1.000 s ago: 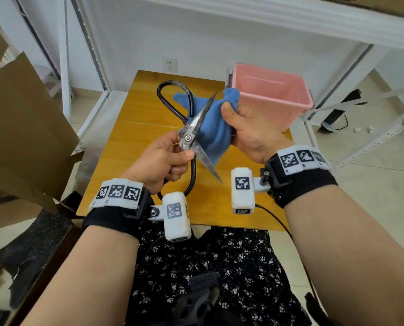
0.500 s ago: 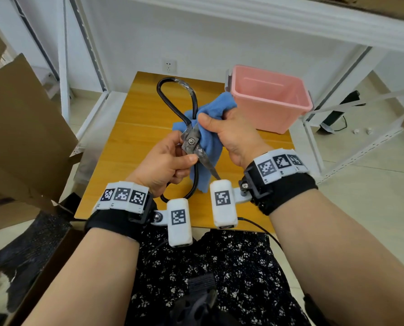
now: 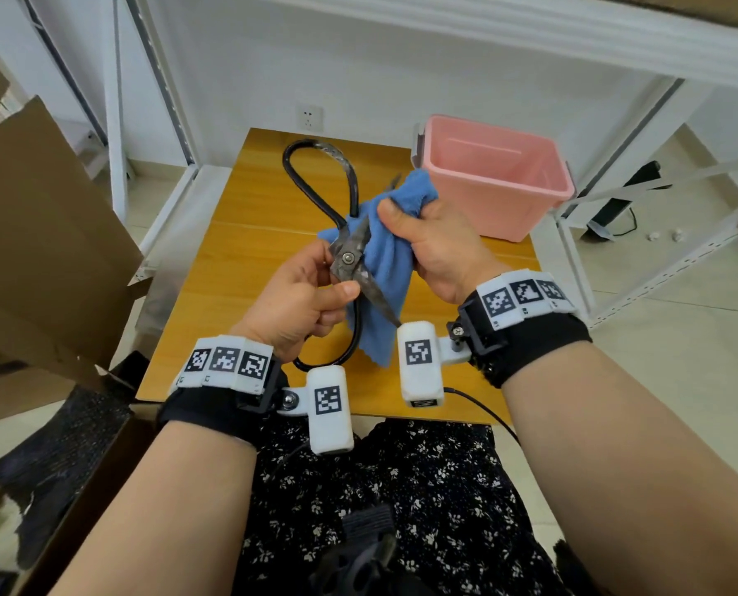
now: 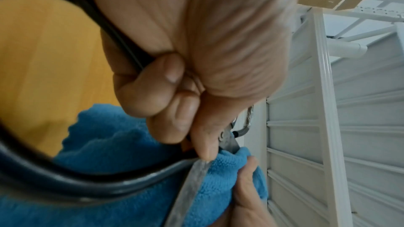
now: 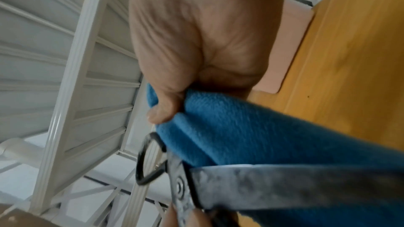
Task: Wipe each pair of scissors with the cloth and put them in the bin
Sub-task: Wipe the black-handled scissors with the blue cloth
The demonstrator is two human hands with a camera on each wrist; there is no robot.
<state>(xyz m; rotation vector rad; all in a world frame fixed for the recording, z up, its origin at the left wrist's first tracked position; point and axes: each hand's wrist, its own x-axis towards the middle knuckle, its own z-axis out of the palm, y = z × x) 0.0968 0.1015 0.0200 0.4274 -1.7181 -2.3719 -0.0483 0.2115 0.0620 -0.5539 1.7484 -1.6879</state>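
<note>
Above the table [image 3: 247, 234], the scissors [image 3: 350, 260] are gripped at the pivot by the left hand [image 3: 298, 298]; the cloth [image 3: 388, 251] is pinched around one blade by the right hand [image 3: 436, 247]. The bin [image 3: 496, 208] stands at two o'clock.

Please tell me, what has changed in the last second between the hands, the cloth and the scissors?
The right hand slid the blue cloth down the far blade to the pivot, then back up towards the tip, which now shows above the cloth. The left hand kept its grip on the scissors near the pivot, blades open. The pink bin stayed on the table.
</note>
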